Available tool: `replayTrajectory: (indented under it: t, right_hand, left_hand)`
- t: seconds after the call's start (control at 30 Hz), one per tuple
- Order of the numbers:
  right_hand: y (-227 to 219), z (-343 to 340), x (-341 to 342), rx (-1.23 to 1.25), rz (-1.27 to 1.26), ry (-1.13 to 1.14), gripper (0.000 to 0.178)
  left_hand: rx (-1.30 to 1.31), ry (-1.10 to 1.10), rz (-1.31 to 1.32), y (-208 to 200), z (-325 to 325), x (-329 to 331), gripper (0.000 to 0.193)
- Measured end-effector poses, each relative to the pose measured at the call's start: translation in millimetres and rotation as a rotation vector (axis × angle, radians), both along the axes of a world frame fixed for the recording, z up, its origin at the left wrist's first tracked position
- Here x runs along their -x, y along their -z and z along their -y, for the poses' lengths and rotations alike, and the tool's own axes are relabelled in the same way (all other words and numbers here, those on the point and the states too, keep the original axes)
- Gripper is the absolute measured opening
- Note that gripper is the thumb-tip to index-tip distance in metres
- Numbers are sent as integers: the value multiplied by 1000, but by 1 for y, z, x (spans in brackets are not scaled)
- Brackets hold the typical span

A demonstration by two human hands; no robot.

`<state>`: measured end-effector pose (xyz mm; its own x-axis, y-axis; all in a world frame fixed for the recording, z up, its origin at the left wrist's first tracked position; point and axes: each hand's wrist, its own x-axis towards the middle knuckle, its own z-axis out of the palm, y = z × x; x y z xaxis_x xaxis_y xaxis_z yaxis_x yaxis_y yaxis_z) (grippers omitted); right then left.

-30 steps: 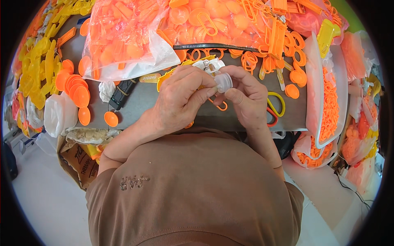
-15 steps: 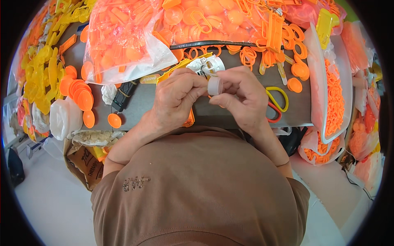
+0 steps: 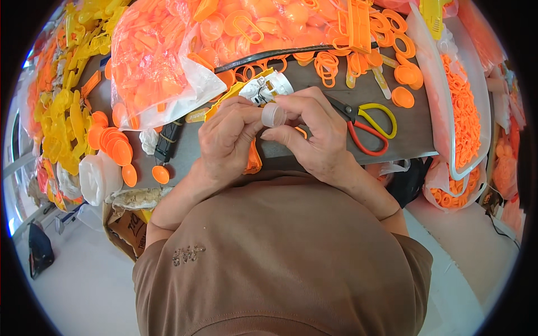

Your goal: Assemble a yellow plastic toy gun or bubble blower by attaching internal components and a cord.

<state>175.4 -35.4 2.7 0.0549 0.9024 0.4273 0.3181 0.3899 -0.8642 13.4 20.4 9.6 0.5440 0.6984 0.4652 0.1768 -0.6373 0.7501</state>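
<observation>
A small translucent white ring, like a roll of clear tape (image 3: pixel 273 116), is between my two hands just above the table's near edge. My right hand (image 3: pixel 315 126) is closed on it, with fingers over the top and the thumb below. My left hand (image 3: pixel 226 137) is closed against its left side, fingertips pinched; I cannot make out what they grip. Behind the hands lies a white plastic mechanism (image 3: pixel 267 89) with a yellow piece beside it, partly covered by my fingers. An orange plastic part (image 3: pixel 254 158) shows beside my left wrist.
Scissors (image 3: pixel 372 127) with red and yellow handles lie right of my right hand. Large clear bags of orange parts (image 3: pixel 162 61) fill the back. Orange discs (image 3: pixel 116 147) and yellow parts (image 3: pixel 56 131) are at left. A bin wall (image 3: pixel 434 95) encloses small orange rings at right.
The whole view has shifted, and both hands with the ring appear farther left in the picture. My right hand has uncovered the scissors' blades. The grip looks much the same.
</observation>
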Motion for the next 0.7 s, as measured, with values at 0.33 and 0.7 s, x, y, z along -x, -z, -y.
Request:
replayTrajectory:
  t: [0.33,0.7]
  right_hand:
    - [-7,7,-7,215,-179,-167,25]
    - [8,21,-12,131,-31,-124,11]
  left_hand:
    - [-68,64,-100,-4,-4,2,36]
    - [-264,122,-137,7,6,-8,35]
